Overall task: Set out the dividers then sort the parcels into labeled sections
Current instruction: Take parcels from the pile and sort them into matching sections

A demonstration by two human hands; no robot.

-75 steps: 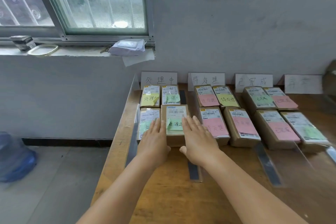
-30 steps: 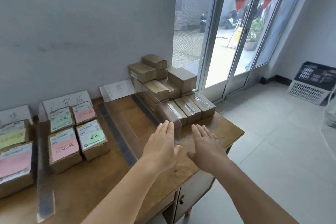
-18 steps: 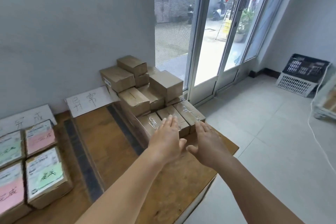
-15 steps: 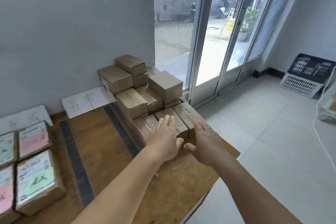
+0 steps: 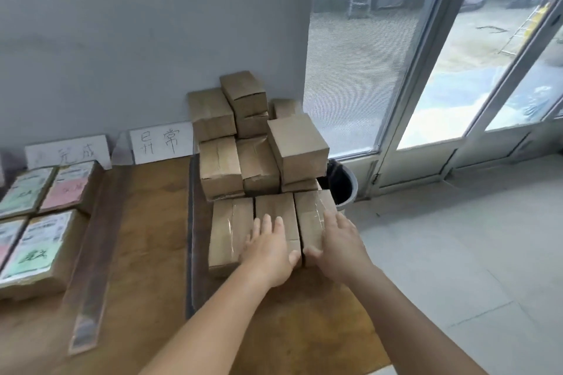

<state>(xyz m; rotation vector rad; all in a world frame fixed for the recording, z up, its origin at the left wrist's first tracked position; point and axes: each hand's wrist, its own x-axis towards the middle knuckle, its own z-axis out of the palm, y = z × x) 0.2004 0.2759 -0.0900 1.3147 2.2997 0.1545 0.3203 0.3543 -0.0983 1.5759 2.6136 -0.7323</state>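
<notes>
A wooden table is carrying everything, standing against a grey wall with its right end near a glass door. Toward that right end a pile of plain brown parcels is sitting on the wood, three of them lying side by side in a front row, and at the left four labelled parcels with pink and green notes are lying flat. Two clear dividers are running front to back across the top, while two handwritten paper signs are standing along the back edge.

Matt brown cardboard parcels with glossy tape, worn wooden table, clear plastic divider
</notes>
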